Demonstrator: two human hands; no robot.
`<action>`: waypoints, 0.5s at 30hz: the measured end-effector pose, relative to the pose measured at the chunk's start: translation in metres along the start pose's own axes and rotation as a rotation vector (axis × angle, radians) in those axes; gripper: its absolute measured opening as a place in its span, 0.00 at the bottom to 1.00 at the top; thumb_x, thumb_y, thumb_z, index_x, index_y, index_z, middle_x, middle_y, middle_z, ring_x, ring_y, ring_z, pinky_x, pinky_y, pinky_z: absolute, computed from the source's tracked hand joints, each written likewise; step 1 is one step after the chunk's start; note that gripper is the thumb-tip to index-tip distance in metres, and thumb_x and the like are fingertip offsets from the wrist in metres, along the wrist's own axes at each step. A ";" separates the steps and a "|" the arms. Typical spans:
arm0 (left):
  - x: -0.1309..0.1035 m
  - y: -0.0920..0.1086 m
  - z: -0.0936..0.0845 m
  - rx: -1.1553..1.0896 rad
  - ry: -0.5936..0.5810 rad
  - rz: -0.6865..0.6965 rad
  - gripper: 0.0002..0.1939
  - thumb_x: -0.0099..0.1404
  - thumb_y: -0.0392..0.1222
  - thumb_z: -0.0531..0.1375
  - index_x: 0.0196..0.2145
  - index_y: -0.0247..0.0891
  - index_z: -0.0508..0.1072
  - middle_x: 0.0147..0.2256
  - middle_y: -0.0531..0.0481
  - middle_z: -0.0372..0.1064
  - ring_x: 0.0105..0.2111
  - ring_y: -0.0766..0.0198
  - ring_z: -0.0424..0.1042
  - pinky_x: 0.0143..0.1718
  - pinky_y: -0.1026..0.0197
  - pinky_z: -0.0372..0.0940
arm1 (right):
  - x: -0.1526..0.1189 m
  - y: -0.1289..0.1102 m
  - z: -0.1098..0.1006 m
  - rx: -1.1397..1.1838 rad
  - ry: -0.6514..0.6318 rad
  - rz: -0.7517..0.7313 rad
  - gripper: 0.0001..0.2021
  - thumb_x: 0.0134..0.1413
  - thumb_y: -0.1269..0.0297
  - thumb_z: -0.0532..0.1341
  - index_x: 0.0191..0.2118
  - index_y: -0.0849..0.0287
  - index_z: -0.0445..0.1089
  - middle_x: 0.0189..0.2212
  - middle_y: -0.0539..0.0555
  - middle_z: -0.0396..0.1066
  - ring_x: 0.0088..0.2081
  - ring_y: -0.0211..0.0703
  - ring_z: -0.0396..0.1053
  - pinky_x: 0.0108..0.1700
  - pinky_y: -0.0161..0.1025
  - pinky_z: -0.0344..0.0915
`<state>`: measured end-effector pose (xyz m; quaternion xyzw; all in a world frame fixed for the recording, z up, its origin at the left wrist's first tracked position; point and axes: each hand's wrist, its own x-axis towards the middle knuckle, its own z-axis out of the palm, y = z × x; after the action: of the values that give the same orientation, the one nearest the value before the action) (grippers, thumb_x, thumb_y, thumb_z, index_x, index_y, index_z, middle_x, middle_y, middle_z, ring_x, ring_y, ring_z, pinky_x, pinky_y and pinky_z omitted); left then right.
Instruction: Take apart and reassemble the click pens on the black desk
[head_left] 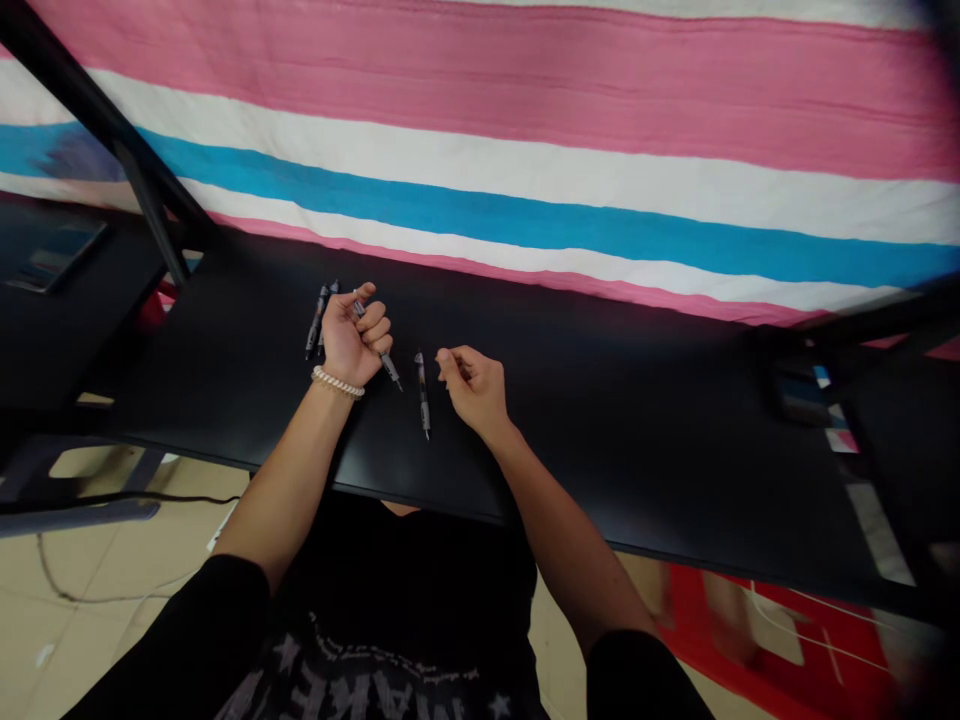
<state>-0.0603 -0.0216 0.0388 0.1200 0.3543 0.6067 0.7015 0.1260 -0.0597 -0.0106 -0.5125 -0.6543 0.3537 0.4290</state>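
My left hand (pixel 355 335), palm turned up and wearing a braided bracelet (pixel 338 382), has its fingers curled round a grey pen (pixel 391 371) whose tip points down to the right. Beside and partly behind that hand, more pens (pixel 316 321) lie on the black table (pixel 600 400). Another pen (pixel 424 397) lies alone between my hands, its tip toward my body. Just right of it is my right hand (pixel 471 385), thumb and fingers pinched together; whether anything small is between them cannot be made out.
A pink, white and blue striped cloth (pixel 487 215) hangs along the table's back edge. Dark metal frame bars (pixel 150 210) rise at the left. A phone-like dark object (pixel 804 393) is at the right. Below the table are a red stool (pixel 697 630) and cables (pixel 97 598).
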 end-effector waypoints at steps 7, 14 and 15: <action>0.010 -0.020 -0.005 0.253 0.020 0.238 0.11 0.63 0.39 0.60 0.44 0.47 0.66 0.22 0.60 0.57 0.15 0.73 0.50 0.17 0.70 0.47 | 0.000 -0.001 -0.006 -0.024 -0.273 -0.042 0.12 0.60 0.55 0.61 0.41 0.55 0.76 0.20 0.45 0.69 0.20 0.33 0.64 0.26 0.32 0.58; 0.026 -0.037 -0.034 1.071 -0.098 0.682 0.28 0.48 0.23 0.57 0.48 0.37 0.72 0.51 0.40 0.64 0.47 0.55 0.68 0.58 0.51 0.60 | -0.003 -0.010 -0.012 -0.340 -0.609 -0.209 0.03 0.52 0.62 0.68 0.30 0.54 0.78 0.21 0.44 0.70 0.24 0.31 0.64 0.29 0.32 0.51; 0.027 -0.037 -0.037 1.152 -0.091 0.714 0.25 0.49 0.23 0.56 0.45 0.37 0.73 0.52 0.38 0.63 0.51 0.51 0.66 0.61 0.48 0.56 | -0.004 -0.010 -0.011 -0.360 -0.603 -0.232 0.04 0.52 0.63 0.68 0.28 0.55 0.77 0.20 0.44 0.69 0.24 0.31 0.63 0.29 0.32 0.51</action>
<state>-0.0560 -0.0143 -0.0195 0.6097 0.5295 0.5099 0.2965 0.1326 -0.0660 0.0018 -0.3751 -0.8568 0.3171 0.1569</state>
